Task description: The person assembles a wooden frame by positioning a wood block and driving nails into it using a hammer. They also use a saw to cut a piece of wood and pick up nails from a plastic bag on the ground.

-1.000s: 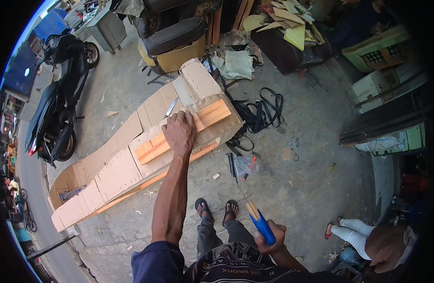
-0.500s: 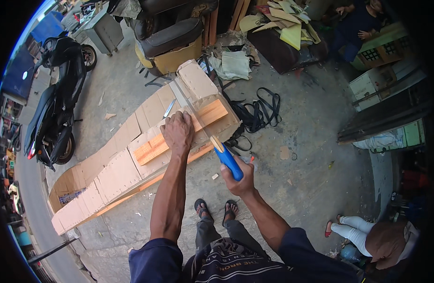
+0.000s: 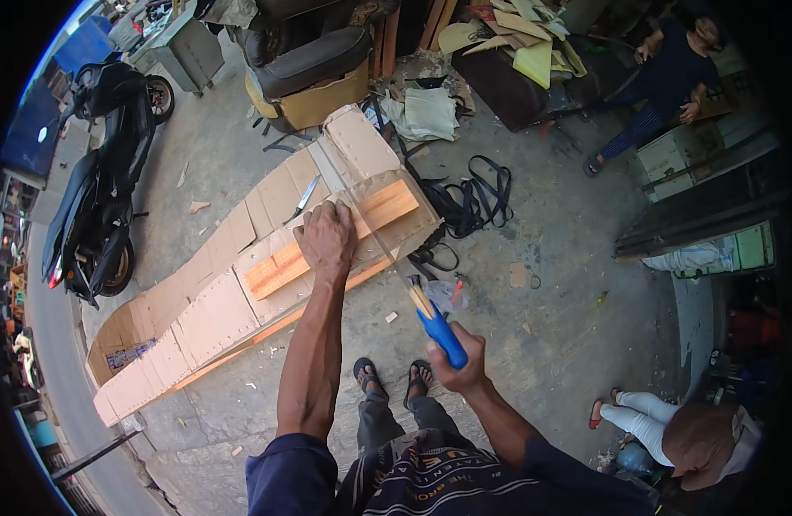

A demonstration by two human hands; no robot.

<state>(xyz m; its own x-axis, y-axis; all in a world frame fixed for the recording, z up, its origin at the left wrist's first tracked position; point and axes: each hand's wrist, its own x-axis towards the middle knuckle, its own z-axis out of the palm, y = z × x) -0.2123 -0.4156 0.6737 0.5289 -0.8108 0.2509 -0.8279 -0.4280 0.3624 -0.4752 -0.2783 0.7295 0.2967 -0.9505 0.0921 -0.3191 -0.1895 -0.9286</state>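
Here a grey concrete floor is seen, scuffed, littered and lit by daylight; on the left a black motorbike is parked, with a road glimpsed beyond. Up top, a worn armchair is flanked by a grey cabinet, and yellow and tan scraps are heaped on a dark brown cushion.

Head-worn, the fisheye looks steeply down, facing ahead toward twelve o'clock (straight edges bow near its rim); the left hand is close, toward nine, the right hand at five, a motorbike farther off past nine.
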